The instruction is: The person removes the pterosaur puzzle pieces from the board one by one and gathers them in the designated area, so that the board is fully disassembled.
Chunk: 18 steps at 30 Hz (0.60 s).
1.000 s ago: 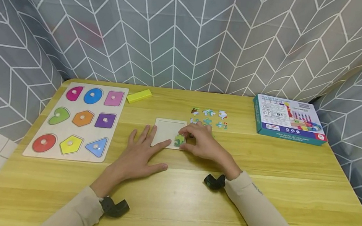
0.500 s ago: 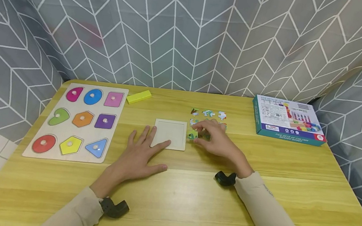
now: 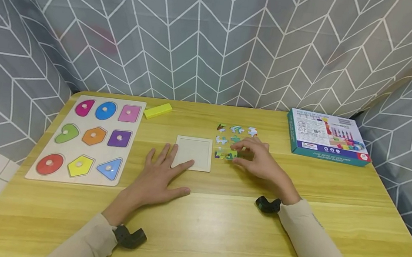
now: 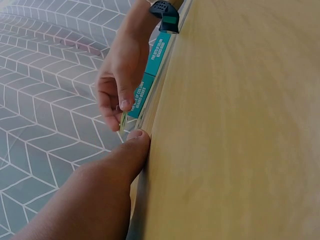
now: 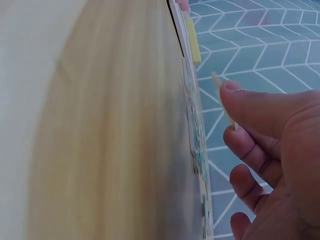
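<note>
In the head view my left hand (image 3: pixel 163 176) lies with fingers spread on the table. Its index finger rests on the lower left of a small square wooden puzzle tray (image 3: pixel 196 144), whose inside is bare. My right hand (image 3: pixel 258 162) pinches a green jigsaw piece (image 3: pixel 232 154) between thumb and fingers. The right wrist view shows this jigsaw piece (image 5: pixel 216 80) edge-on, held above the table. Rows of loose jigsaw pieces (image 3: pixel 222 140) lie right of the tray, some of them hidden behind my right hand.
A wooden shape board (image 3: pixel 81 142) with knobbed colored shapes lies at the left. A yellow block (image 3: pixel 158 110) sits behind the tray. At the back right is a bead-set box (image 3: pixel 331 137). A patterned grey curtain (image 3: pixel 218 38) hangs behind the table (image 3: pixel 205 242).
My right hand has moved right, from over the tray to over the loose pieces, carrying the green jigsaw piece with it. My left hand has stayed put.
</note>
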Available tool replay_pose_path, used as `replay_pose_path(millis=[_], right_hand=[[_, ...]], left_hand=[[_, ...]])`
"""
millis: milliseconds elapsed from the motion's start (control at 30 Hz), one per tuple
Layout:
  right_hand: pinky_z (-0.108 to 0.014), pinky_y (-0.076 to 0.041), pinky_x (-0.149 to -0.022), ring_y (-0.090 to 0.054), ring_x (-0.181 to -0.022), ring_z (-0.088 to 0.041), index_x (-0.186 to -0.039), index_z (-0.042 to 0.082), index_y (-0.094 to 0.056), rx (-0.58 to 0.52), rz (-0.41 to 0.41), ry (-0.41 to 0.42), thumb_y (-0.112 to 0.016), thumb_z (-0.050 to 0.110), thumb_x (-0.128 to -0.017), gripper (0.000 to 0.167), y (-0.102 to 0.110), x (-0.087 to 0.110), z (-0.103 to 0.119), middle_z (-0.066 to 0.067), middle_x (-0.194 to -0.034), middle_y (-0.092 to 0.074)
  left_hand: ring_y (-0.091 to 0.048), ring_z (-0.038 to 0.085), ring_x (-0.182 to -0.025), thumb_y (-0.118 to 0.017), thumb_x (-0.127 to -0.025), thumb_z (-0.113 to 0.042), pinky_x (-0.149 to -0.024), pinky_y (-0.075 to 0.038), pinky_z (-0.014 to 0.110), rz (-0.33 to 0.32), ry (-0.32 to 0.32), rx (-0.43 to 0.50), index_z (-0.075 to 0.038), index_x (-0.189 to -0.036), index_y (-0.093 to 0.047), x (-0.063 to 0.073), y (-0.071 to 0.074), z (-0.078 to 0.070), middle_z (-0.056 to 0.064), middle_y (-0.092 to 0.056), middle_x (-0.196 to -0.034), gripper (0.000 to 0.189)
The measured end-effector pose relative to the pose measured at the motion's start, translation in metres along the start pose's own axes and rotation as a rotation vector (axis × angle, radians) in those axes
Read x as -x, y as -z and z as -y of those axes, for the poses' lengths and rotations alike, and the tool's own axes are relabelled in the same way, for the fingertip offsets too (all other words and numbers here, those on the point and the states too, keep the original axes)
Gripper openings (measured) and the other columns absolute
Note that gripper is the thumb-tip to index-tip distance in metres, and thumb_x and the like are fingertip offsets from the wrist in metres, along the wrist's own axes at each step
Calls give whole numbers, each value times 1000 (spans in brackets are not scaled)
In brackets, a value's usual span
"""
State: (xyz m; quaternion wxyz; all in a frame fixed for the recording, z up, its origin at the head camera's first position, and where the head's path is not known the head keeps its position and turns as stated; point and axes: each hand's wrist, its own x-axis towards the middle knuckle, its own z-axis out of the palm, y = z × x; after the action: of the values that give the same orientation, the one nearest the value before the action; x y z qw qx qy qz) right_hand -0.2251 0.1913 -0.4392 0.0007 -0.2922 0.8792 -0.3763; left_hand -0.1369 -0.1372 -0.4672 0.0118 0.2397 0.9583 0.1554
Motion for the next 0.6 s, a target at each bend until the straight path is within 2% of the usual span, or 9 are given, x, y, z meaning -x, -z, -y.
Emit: replay_pose_path(millis=[167, 400, 600], right_hand=[[-43, -21, -89, -55, -103, -27, -117, 9, -72, -24, -14, -16, -81, 9, -86, 33, 5, 2, -1, -6, -107, -70], [-43, -22, -90, -54, -104, -27, -131, 5, -66, -2, -27, -20, -78, 8, -88, 44, 11, 6, -4, -8, -106, -67], [-43, -21, -90, -55, -107, -25, -131, 6, -67, -6, -21, -38, -76, 8, -90, 42, 17, 11, -9, -9, -113, -66]], left_hand=[[0, 41, -159, -48, -92, -76, -120, 0, 71, 0, 2, 4, -44, -158, -32, 0, 0, 0, 19, -6, -172, 76], [0, 41, -160, -47, -92, -77, -121, 1, 70, 2, 3, 0, -45, -158, -31, -1, -1, 0, 19, -5, -172, 75], [0, 41, -160, -47, -92, -77, -120, 0, 71, 1, 3, -6, -44, -158, -31, 0, -1, 0, 19, -6, -172, 75]])
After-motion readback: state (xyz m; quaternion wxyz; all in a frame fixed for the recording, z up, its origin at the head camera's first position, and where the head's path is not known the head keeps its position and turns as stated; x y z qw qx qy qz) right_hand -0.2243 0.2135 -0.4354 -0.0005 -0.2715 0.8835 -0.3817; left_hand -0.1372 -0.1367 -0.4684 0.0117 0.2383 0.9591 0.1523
